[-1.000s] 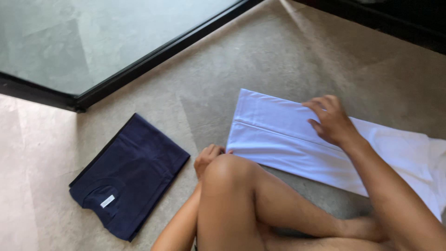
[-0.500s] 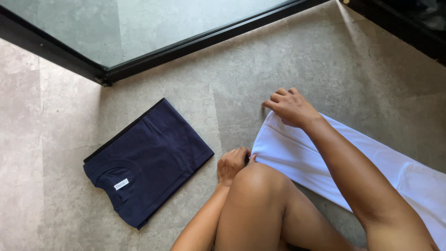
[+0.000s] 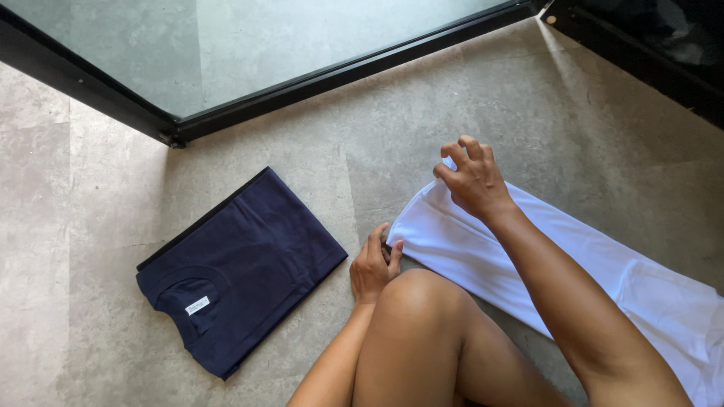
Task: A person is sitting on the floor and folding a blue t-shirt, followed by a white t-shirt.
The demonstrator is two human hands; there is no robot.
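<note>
A white garment lies folded into a long strip on the grey floor, running from the centre to the lower right. My right hand pinches its far left corner, fingers curled on the cloth. My left hand grips the near left corner, just beside my raised knee. A folded navy blue shirt with a small white neck label rests flat on the floor to the left, apart from both hands.
A black-framed glass panel runs across the top of the view, with another dark frame at the top right. My bare leg takes up the lower centre. Grey stone floor surrounds the clothes.
The view has shifted right and down. My right hand slid from the middle of the white garment to its left end, and both hands now hold that end's corners.
</note>
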